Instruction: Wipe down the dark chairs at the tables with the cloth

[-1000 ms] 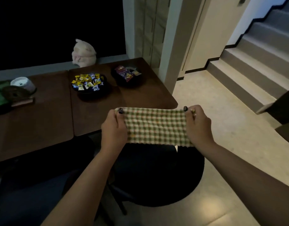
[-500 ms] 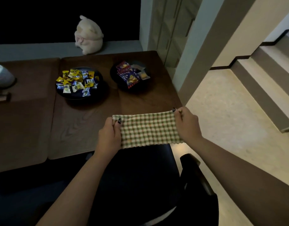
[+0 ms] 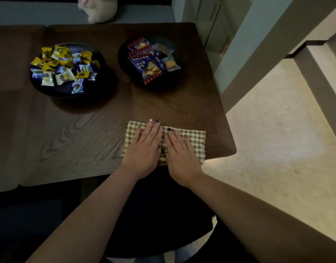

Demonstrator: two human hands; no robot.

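Note:
A green-and-cream checked cloth [image 3: 196, 141] lies flat on the dark wooden table [image 3: 87, 133], near its front right corner. My left hand [image 3: 144, 149] presses on the cloth's left half with straight fingers. My right hand [image 3: 180, 152] lies flat on the right half, beside the left one. A dark chair [image 3: 159, 215] stands below my arms, pushed in at the table's front edge; most of it is in shadow.
Two dark bowls stand on the table: one with yellow and blue wrapped sweets [image 3: 64, 69], one with snack packets [image 3: 152, 59]. A pale plush toy [image 3: 98, 8] sits on the ledge behind. Light floor [image 3: 277, 149] and a step [image 3: 319, 59] lie to the right.
Both hands held the cloth stretched in the air; now it lies on the table with both hands flat on top. The view has moved closer to the table.

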